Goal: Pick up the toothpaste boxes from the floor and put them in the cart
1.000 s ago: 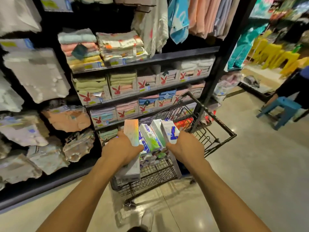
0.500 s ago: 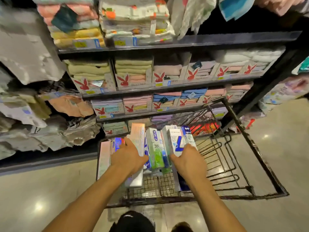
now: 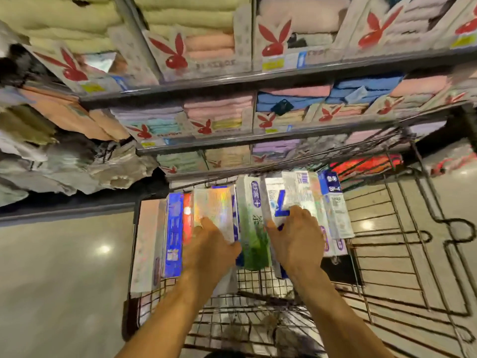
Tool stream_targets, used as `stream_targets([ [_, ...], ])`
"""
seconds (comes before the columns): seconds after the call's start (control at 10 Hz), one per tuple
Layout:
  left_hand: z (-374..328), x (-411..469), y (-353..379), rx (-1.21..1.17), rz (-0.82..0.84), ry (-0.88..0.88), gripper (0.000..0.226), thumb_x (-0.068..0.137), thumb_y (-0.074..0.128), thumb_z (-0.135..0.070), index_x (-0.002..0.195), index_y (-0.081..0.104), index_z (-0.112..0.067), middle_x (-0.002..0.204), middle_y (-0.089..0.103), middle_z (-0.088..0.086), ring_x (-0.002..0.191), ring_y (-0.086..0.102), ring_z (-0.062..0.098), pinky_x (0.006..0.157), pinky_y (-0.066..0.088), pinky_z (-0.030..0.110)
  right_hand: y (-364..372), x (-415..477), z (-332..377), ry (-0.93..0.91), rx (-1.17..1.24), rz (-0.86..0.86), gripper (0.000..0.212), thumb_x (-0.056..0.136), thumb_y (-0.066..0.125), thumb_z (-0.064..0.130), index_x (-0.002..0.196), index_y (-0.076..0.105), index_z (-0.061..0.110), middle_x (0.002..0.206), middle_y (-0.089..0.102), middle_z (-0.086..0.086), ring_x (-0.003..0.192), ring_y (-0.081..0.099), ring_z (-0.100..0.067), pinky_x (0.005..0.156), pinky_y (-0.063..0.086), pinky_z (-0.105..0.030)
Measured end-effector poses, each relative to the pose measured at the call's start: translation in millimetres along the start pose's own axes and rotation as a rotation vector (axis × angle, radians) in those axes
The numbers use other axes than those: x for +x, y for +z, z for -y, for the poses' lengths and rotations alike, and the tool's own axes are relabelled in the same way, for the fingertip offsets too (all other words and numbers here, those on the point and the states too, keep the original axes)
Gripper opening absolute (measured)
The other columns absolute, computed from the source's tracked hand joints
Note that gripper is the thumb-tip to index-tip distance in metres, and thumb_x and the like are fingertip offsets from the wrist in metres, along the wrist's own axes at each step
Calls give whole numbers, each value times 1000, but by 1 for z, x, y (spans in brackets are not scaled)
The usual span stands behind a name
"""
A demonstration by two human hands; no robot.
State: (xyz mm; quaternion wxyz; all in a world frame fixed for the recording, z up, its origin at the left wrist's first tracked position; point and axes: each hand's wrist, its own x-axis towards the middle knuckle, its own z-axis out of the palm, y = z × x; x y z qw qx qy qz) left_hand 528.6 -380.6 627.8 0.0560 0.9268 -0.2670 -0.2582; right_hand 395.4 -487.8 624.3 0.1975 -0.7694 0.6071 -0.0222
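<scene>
Two hands hold a fan of toothpaste boxes [image 3: 254, 228] over the near left corner of the wire cart [image 3: 254, 281]. The left hand [image 3: 209, 250] curls round the near end of a holographic box [image 3: 214, 209]. The right hand [image 3: 294, 241] grips a white-and-blue box [image 3: 276, 200], fingers wrapped over its top edge. A green-and-white box [image 3: 251, 244] is squeezed between the two hands.

More boxes stand on either flank: a blue box [image 3: 174, 228] and a pale box [image 3: 145, 244] to the left, and several white ones [image 3: 333, 205] to the right. Every box runs lengthwise away from the person, toward the towel shelf [image 3: 284, 73], with the far ends raised. Whether the near ends already rest on the cart's mesh is hidden by the hands.

The bundle sits straight ahead of both wrists, with the basket right under it, so setting it down probably means lowering rather than reaching. The bare mesh lies to the right, nearer the right hand.
</scene>
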Motion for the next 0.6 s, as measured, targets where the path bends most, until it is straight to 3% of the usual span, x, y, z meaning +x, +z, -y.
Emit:
stream_targets([
  [0.1, -2, 15, 15, 16, 5, -22, 80, 75, 71, -63, 126, 37, -12, 110, 55, 4, 92, 63, 27, 68, 50, 37, 20, 10, 1, 4, 39, 13, 46, 89, 60, 57, 113, 57, 18, 107, 58, -1, 101, 56, -25, 70, 50, -36],
  [0.2, -6, 25, 26, -4, 8, -29, 90, 80, 69, -64, 140, 28, -11, 126, 51, 7, 104, 64, 29, 74, 52, 35, 34, 14, 2, 3, 51, -8, 45, 89, 64, 55, 113, 56, 18, 105, 56, -1, 99, 56, -25, 68, 47, -35],
  [0.3, -10, 33, 31, -39, -14, -25, 83, 79, 69, -64, 134, 31, -15, 121, 51, 5, 100, 65, 28, 78, 57, 41, 42, 22, 4, 4, 37, -25, 47, 87, 67, 55, 113, 56, 17, 103, 53, -1, 96, 56, -24, 63, 42, -31],
  [0.4, -11, 34, 30, 2, -32, -15, 74, 81, 66, -66, 125, 35, -16, 113, 51, 3, 92, 66, 24, 71, 57, 36, 39, 27, 6, 0, 32, -50, 47, 88, 68, 50, 116, 51, 16, 106, 51, -2, 98, 54, -23, 63, 45, -31],
  [0.5, -10, 20, 25, 29, -90, 87, 68, 85, 62, -65, 122, 37, -13, 105, 54, 2, 77, 63, 17, 59, 53, 27, 23, 26, 10, -38, 16, -70, 41, 90, 67, 37, 121, 50, 15, 109, 51, -3, 98, 54, -24, 69, 52, -37],
  [0.6, -18, 12, 9, -21, -105, 117, 53, 92, 60, -48, 125, 37, -12, 112, 52, 7, 83, 57, 22, 62, 43, 32, 3, 28, 4, -100, 45, -109, 27, 88, 60, 17, 114, 54, 13, 102, 53, -4, 91, 53, -25, 66, 44, -36],
])
